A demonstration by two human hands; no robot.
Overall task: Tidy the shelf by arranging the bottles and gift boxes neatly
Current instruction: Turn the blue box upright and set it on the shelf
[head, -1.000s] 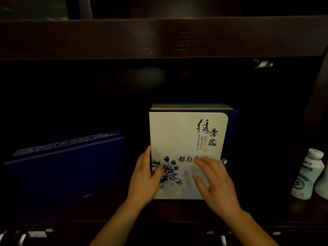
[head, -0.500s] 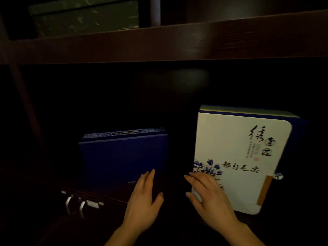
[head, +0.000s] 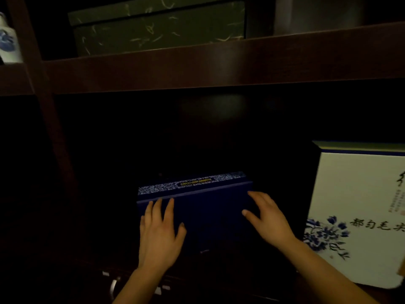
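Navy gift box (head: 197,213) is standing upright on its long edge in the middle of the dark lower shelf compartment, its patterned blue-and-white spine facing up. Left hand (head: 161,235) is lying flat against the box's front face near its left end, fingers (head: 156,212) spread and reaching up to the top edge. Right hand (head: 266,218) is curling around the box's right end, thumb apart from the fingers on the front face; whether it is actually gripping cannot be told. White gift box (head: 359,218) with blue flowers and black calligraphy is standing just beside it to the right, apart from it. Dark wooden shelf board (head: 219,66) is running above, carrying a green speckled box (head: 157,27). Blue-and-white porcelain jar (head: 7,40) is showing at the far upper left.
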